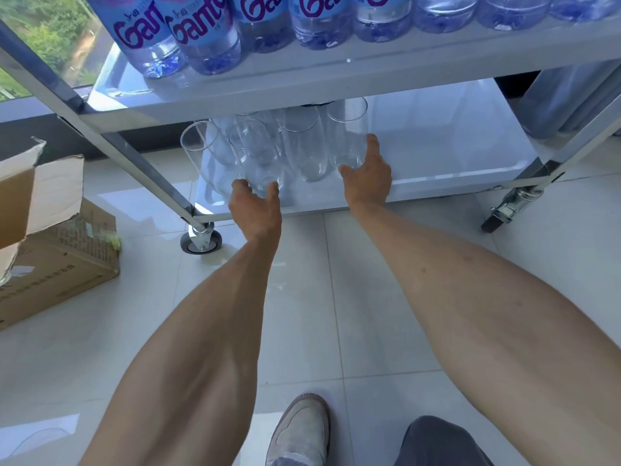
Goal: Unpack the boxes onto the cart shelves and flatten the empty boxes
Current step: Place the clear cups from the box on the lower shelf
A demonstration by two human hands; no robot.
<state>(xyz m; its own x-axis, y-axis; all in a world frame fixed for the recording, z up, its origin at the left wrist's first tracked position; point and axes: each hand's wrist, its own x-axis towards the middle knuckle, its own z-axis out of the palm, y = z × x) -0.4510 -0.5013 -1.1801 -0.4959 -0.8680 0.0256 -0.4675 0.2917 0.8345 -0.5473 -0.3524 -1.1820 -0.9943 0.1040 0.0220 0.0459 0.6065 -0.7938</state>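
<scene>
A white cart stands before me, its lower shelf point(437, 156) holding several clear drinking glasses. My left hand point(257, 206) cups the base of a front glass point(255, 153). My right hand point(368, 173) grips the rightmost glass point(346, 129) near its bottom, thumb on the left side and forefinger up the right side. Between them stands another glass point(302, 142). The upper shelf point(336, 79) carries a row of water bottles point(201, 38) with blue labels. An open cardboard box point(57, 264) sits on the floor at the left, flaps up.
The cart's metal leg point(134, 153) slants down to a grey caster point(201, 242); another caster point(507, 210) is at the right. White tiled floor point(319, 297) spreads below. My shoe point(299, 432) and trouser knee point(437, 442) are at the bottom. A window lies behind the cart.
</scene>
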